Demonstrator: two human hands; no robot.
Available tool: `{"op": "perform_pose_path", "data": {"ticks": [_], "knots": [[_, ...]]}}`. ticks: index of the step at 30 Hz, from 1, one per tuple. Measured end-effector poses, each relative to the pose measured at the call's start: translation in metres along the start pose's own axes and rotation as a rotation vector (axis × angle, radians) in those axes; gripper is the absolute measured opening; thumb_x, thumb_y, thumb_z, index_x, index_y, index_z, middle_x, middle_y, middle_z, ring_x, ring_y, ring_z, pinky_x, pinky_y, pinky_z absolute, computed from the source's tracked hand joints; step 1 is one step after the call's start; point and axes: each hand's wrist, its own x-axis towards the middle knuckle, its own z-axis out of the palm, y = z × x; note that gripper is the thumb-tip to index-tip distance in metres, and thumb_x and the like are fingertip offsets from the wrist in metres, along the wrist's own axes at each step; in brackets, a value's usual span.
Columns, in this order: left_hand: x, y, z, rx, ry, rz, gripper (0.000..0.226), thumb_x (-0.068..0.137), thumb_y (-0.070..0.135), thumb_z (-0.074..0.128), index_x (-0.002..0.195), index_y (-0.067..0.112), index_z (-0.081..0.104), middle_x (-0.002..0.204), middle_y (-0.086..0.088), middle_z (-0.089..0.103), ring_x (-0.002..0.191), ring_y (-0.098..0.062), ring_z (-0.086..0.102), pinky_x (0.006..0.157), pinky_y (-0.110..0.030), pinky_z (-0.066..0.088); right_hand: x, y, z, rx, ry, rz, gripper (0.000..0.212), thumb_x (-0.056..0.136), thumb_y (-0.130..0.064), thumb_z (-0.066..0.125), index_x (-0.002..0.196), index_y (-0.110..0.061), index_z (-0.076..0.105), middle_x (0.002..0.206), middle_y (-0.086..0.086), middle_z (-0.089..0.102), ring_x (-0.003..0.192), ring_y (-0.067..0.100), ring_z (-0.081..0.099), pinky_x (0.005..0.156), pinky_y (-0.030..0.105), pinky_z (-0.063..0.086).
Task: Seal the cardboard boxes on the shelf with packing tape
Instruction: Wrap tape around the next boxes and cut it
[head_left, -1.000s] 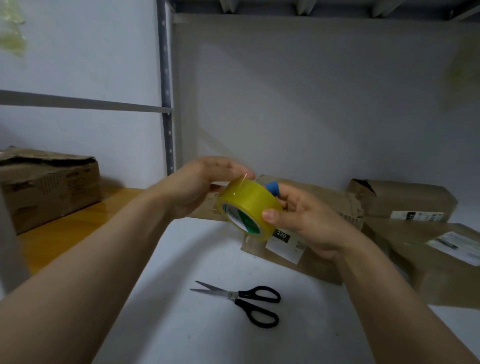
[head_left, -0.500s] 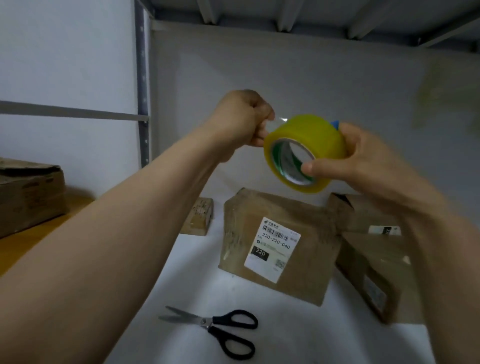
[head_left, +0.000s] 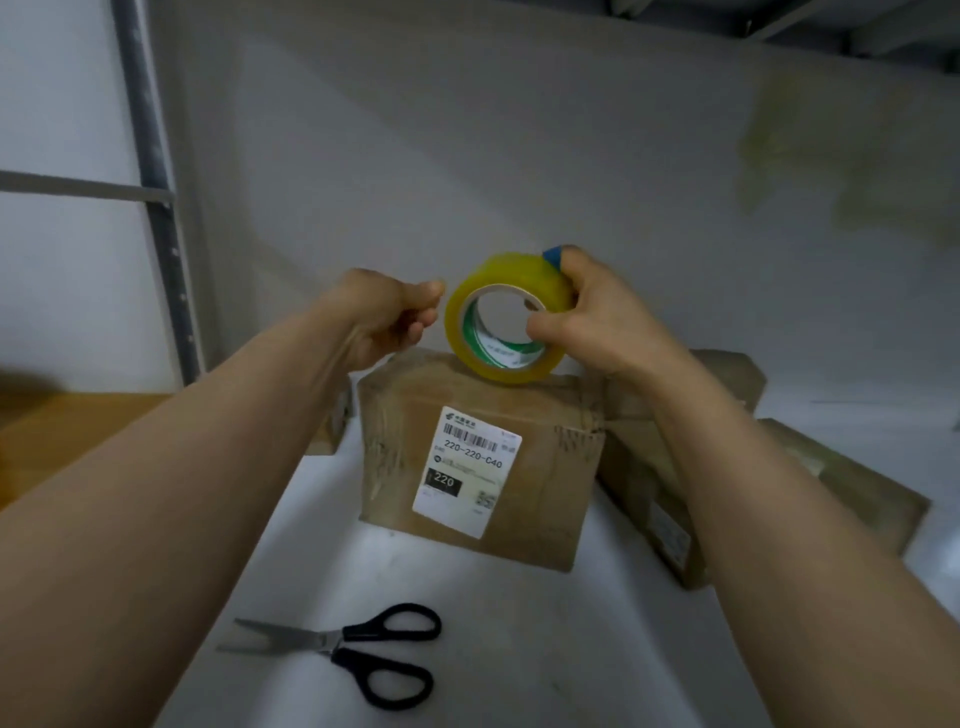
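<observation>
Gripping the tape roll (head_left: 506, 273) at frame centre, the right hand (head_left: 597, 322) hooks its thumb in the core. The left hand (head_left: 384, 317) is pinched just beside it, whether on the free end is unclear. Drawing tape out taut and level over the labelled box (head_left: 545, 499) below should avoid wrinkles.

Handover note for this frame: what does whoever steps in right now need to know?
Left hand: fingers curled just left of the roll; whether it pinches the roll's loose end is unclear.
Right hand: grips the roll, held over the labelled box.
Scissors lie open on the shelf, in front of that box; other boxes sit to its right.
Done: no fresh strip visible.
Left: pull tape, seal each box, cut.
</observation>
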Motion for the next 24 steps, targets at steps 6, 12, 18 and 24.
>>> {"op": "perform_pose_path", "data": {"ticks": [6,12,18,24], "knots": [[0.005,-0.023,0.008,0.015,-0.038,-0.083,0.016,0.099,0.003,0.054,0.088,0.009,0.063,0.061,-0.001,0.055,0.043,-0.004,0.051,0.039,-0.014,0.040,-0.022,0.029,0.022,0.448,-0.056,0.194,0.043,0.086,-0.025,0.079,0.119,-0.034,0.052,0.104,-0.003,0.072,0.090,0.011,0.073,0.086,0.034,0.060],[-0.002,-0.027,0.014,0.079,0.053,-0.040,0.019,0.093,-0.002,0.056,0.079,0.008,0.063,0.057,-0.003,0.054,0.041,-0.008,0.048,0.039,-0.016,0.041,-0.036,0.040,0.019,0.705,-0.061,0.256,0.038,0.091,-0.022,0.074,0.124,-0.021,0.055,0.109,-0.001,0.073,0.104,0.016,0.072,0.099,0.038,0.056],[-0.009,-0.029,0.017,0.114,0.051,-0.042,0.033,0.092,-0.007,0.047,0.067,0.012,0.057,0.045,0.001,0.051,0.044,-0.008,0.042,0.044,-0.016,0.039,-0.058,0.057,-0.025,0.428,-0.358,0.247,0.056,0.087,0.010,0.067,0.136,-0.016,0.058,0.136,-0.001,0.063,0.127,0.010,0.057,0.111,0.032,0.044],[-0.012,-0.028,0.022,-0.013,-0.032,0.035,0.031,0.093,-0.005,0.043,0.071,0.012,0.055,0.058,-0.003,0.049,0.051,-0.013,0.046,0.054,-0.023,0.047,-0.069,0.069,-0.020,0.475,-0.324,0.205,0.037,0.087,0.010,0.066,0.112,-0.018,0.071,0.123,0.000,0.071,0.122,0.015,0.062,0.107,0.031,0.048]]}}
